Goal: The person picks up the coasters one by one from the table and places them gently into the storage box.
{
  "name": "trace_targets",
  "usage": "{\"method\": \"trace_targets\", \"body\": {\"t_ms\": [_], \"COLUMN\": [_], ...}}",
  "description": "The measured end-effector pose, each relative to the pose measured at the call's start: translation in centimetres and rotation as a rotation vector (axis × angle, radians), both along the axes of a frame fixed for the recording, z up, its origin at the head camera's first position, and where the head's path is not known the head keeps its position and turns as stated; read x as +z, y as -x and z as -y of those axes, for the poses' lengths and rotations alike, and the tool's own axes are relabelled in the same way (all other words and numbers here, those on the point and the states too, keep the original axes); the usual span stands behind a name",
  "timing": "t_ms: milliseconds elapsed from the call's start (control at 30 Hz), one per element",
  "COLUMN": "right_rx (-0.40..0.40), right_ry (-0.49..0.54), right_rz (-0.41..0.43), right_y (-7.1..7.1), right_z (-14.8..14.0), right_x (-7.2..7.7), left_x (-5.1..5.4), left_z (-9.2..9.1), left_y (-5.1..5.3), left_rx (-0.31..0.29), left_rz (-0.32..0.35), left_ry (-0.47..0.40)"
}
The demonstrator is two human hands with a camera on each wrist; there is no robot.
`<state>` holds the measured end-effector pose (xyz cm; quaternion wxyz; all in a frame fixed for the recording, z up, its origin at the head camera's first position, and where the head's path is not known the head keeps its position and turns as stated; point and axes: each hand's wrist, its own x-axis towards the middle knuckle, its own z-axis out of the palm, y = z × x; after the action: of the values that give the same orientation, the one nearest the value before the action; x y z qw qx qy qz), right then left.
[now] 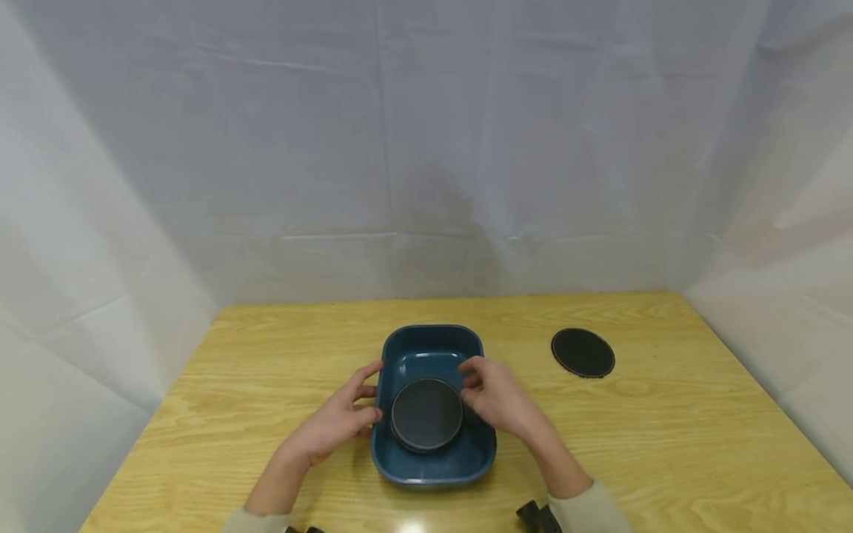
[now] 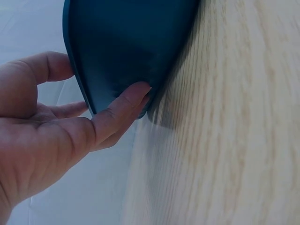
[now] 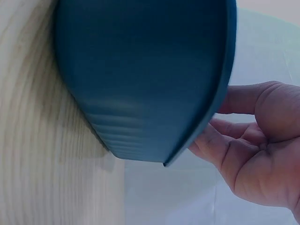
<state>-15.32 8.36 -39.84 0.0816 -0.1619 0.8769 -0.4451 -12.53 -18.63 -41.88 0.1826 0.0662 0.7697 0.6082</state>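
Observation:
A dark blue rectangular tub (image 1: 433, 474) with rounded corners stands on the table. Inside it lies a round black coaster (image 1: 427, 414) with a stitched edge; another edge shows just below, so there may be more than one. My left hand (image 1: 340, 418) touches the tub's left side, its fingers spread; the left wrist view shows fingertips against the outer wall (image 2: 117, 51). Over the right rim reaches my right hand (image 1: 498, 396), fingers loosely bent inside the tub beside the coaster. In the right wrist view the tub's wall (image 3: 145, 70) partly hides those fingertips.
Another round black coaster (image 1: 583, 353) lies flat on the wooden table (image 1: 666, 414), right of the tub and farther back. White sheeting (image 1: 426, 148) hangs behind the table and along both sides.

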Motion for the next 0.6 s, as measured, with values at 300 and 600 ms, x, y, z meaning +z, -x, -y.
{"method": "trace_targets", "body": {"t_ms": [300, 600], "right_rx": [0.009, 0.033], "right_ry": [0.077, 0.207], "right_rz": [0.043, 0.041], "right_y": [0.5, 1.5], "right_z": [-1.2, -4.2], "right_x": [0.4, 0.3], "left_x": [-0.1, -0.2], "left_z": [0.0, 0.1], "left_y": [0.1, 0.2], "left_rx": [0.009, 0.001], "left_rz": [0.001, 0.005], "left_ry": [0.011, 0.006]}}
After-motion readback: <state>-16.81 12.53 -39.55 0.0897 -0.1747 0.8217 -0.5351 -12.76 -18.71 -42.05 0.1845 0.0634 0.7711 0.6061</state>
